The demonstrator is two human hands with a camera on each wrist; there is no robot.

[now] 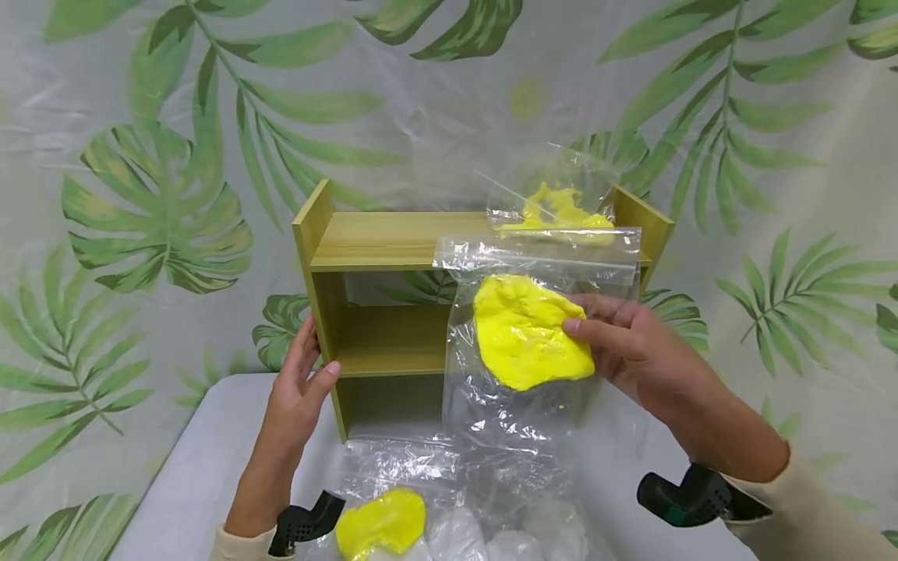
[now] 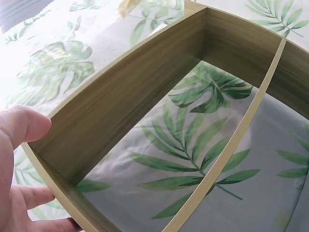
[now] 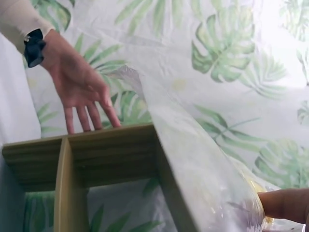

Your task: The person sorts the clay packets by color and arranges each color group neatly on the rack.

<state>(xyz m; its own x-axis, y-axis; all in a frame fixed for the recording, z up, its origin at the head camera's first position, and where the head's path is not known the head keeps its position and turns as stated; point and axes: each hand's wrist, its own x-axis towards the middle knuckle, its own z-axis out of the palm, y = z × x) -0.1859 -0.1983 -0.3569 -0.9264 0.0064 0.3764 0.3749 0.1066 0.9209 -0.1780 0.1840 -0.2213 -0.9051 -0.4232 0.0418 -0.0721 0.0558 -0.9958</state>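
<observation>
A small wooden shelf unit (image 1: 393, 331) stands upright on the table. My right hand (image 1: 645, 358) pinches a clear zip bag (image 1: 484, 417) by its right side, the thumb pressing near the edge of the flattened yellow clay-like lump (image 1: 529, 335) inside. This bag hangs in front of the shelf and hides its right part. My left hand (image 1: 298, 397) rests against the shelf's left side panel, thumb near the front edge. In the right wrist view, the left fingers (image 3: 95, 116) lie fairly straight on that panel.
Another clear bag with a yellow lump (image 1: 561, 209) lies on the top board at the right. Nearer me on the white table (image 1: 203, 444) are more clear bags, one with a yellow lump (image 1: 386, 518), several with white lumps (image 1: 456, 534). A leaf-print cloth (image 1: 435, 101) hangs behind.
</observation>
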